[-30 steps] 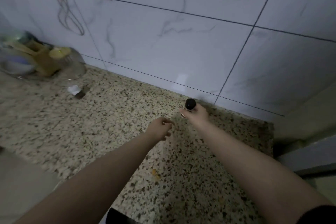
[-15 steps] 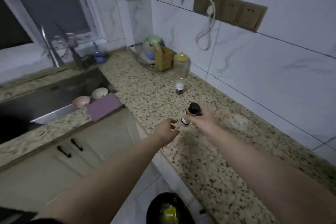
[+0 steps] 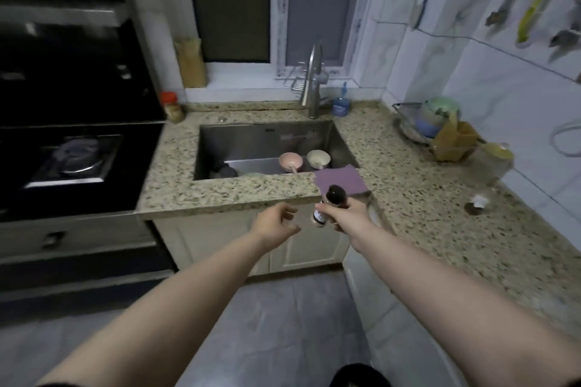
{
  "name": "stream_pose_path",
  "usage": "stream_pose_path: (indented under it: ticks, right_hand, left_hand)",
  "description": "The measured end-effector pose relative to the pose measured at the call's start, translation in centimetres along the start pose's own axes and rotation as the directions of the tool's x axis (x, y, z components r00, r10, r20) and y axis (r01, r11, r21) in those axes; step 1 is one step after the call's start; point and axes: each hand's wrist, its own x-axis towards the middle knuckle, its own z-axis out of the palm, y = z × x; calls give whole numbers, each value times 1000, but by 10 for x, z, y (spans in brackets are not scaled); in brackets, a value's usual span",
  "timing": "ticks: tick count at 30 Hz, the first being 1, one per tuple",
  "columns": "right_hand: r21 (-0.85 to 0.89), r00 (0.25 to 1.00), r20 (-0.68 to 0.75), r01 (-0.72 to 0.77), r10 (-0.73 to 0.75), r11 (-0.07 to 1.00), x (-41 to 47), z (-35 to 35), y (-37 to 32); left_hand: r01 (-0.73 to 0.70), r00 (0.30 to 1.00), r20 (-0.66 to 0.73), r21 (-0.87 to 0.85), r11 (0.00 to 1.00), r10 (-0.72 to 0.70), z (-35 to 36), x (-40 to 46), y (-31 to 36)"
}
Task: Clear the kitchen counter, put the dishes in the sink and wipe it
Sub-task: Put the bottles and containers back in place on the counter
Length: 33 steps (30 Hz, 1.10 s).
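My right hand (image 3: 350,217) grips a small dark bottle (image 3: 328,206) with a black cap, held tilted in front of the counter's inner corner. Just left of it my left hand (image 3: 275,225) hangs empty with loosely curled fingers. Beyond them, a purple cloth (image 3: 341,181) lies on the speckled granite counter (image 3: 424,207) at the sink's right front corner. In the steel sink (image 3: 251,148) sit a pink bowl (image 3: 290,161), a cream bowl (image 3: 318,158) and a dark dish (image 3: 223,171).
A faucet (image 3: 314,82) and a blue container (image 3: 340,107) stand behind the sink. A dish rack with bowls (image 3: 434,121), a brown box (image 3: 456,143) and a glass jar (image 3: 493,163) crowd the right wall. A small white-capped item (image 3: 476,204) sits on the counter. The black stove (image 3: 72,157) is left.
My view has swung left from the wall and right counter to face the sink. My right hand lifted the bottle off the counter and carried it along; my left hand stayed beside it, empty.
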Motion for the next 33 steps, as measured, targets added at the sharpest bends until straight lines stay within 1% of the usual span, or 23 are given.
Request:
stream_pose_path:
  ticks: [3,5,6,7,9,13,17,20,23,26,29,31,33]
  right_hand:
    - [-70,992,118,44,-36,997,6,63,-18]
    - [-130,968,244,93,-59,987,6,112,-31]
    - [-142,960,268,117,-75,983,6,119,-33]
    - [-154,939,330,153,-96,976,3,146,-40]
    - [-156,909,403,183,-107,971,0,179,-45]
    - [-176,813,578,213,-74,961,1,260,-51]
    - [-193,743,667,233,-46,953,14,317,-55]
    - [-214,669,743,272,-24,938,27,355,-72]
    - [-198,594,803,334,-43,922,40,389,-92]
    - [-214,524,851,399,-30,892,54,426,-107]
    - [-237,479,878,458,-13,857,63,466,-111]
    - [-250,453,891,491,0,834,63,489,-113]
    - [-233,395,919,510,16,828,54,515,-112]
  left_hand:
    - [75,991,-104,-49,996,-80,-49,-13,-37]
    - [123,973,-186,-95,988,-139,-85,-26,-62]
    - [133,969,-193,-106,985,-151,-89,-28,-64]
    - [157,955,-233,-129,979,-184,-106,-34,-79]
    - [182,936,-274,-162,970,-221,-124,-42,-95]
    - [275,859,-383,-216,937,-340,-165,-60,-136]
    - [338,791,-450,-243,909,-415,-196,-64,-165]
    - [358,723,-505,-308,881,-471,-222,-58,-177]
    - [373,658,-550,-355,857,-514,-246,-48,-189]
    - [367,576,-605,-409,835,-550,-265,-41,-198]
    - [360,500,-641,-458,813,-583,-277,-43,-210]
    - [376,472,-648,-465,802,-597,-284,-50,-220]
    - [391,423,-659,-486,782,-621,-293,-63,-232]
